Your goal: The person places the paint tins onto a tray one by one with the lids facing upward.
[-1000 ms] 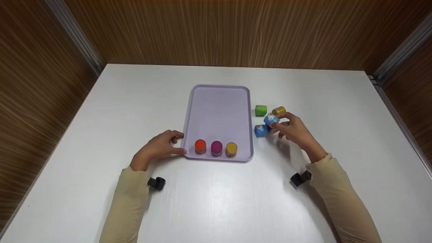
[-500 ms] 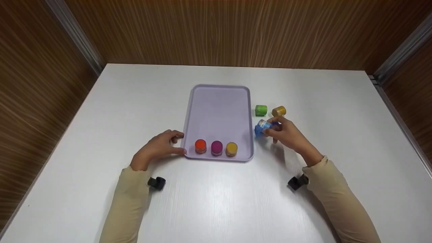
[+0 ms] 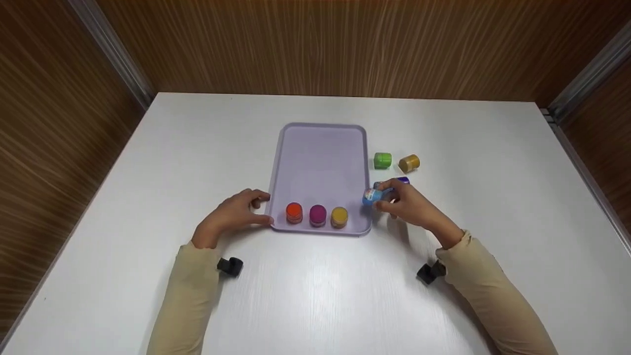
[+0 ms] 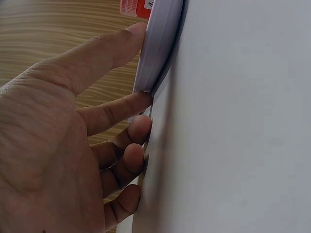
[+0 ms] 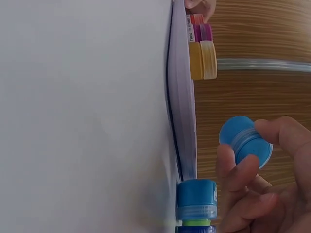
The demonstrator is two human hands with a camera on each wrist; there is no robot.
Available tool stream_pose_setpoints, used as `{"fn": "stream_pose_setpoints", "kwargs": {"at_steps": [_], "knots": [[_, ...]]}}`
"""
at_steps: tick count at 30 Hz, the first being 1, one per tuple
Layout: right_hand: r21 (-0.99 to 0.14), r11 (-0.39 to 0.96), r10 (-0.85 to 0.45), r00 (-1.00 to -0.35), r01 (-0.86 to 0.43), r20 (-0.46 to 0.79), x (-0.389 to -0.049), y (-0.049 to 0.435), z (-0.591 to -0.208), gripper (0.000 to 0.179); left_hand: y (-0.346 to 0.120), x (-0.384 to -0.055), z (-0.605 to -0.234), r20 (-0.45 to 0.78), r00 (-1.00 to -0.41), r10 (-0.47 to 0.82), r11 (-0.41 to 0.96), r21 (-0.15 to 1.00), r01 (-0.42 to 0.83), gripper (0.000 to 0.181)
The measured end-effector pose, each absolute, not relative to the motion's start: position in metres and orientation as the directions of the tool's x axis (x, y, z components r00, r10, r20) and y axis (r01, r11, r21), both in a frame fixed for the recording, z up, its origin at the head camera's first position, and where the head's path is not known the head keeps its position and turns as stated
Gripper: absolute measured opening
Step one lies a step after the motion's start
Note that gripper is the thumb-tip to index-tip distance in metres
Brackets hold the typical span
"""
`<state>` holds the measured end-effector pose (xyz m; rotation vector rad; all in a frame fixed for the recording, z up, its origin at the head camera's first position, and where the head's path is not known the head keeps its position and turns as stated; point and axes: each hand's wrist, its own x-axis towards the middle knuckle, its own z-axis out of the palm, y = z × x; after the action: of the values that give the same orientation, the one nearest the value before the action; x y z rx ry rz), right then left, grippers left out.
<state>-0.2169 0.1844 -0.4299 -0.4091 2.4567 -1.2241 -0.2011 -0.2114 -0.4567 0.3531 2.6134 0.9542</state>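
My right hand [image 3: 408, 204] pinches a small blue paint jar [image 3: 371, 197] between thumb and fingers, over the right rim of a lilac tray [image 3: 320, 153]. Seen in the right wrist view, the jar is tilted and off the surface. A second blue jar [image 5: 197, 199] stays beside the tray, mostly hidden by the hand in the head view. My left hand [image 3: 230, 216] touches the tray's near left corner with thumb and index finger, its other fingers loosely bent. An orange-red jar [image 3: 294, 213], a magenta jar [image 3: 318, 215] and a yellow jar [image 3: 339, 217] stand in a row along the tray's near edge.
Right of the tray, a green jar [image 3: 382, 160] and an ochre jar [image 3: 409, 163] lie on the white table [image 3: 315, 291]. A purple jar [image 3: 403, 180] shows partly behind the right hand. A wood-grain panel [image 3: 335, 49] rises behind the table.
My right hand has carried the blue jar left and nearer, from above the other jars to the tray's right rim. My left hand keeps its place at the tray corner.
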Motion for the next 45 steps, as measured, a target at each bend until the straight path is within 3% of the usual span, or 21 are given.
{"fn": "stream_pose_setpoints", "kwargs": {"at_steps": [45], "knots": [[-0.746, 0.621, -0.541, -0.821, -0.242, -0.184, -0.207, 0.162, -0.437, 0.033, -0.21, -0.201, -0.455, -0.249, -0.911, 0.328, 0.745, 0.661, 0.087, 0.064]]}}
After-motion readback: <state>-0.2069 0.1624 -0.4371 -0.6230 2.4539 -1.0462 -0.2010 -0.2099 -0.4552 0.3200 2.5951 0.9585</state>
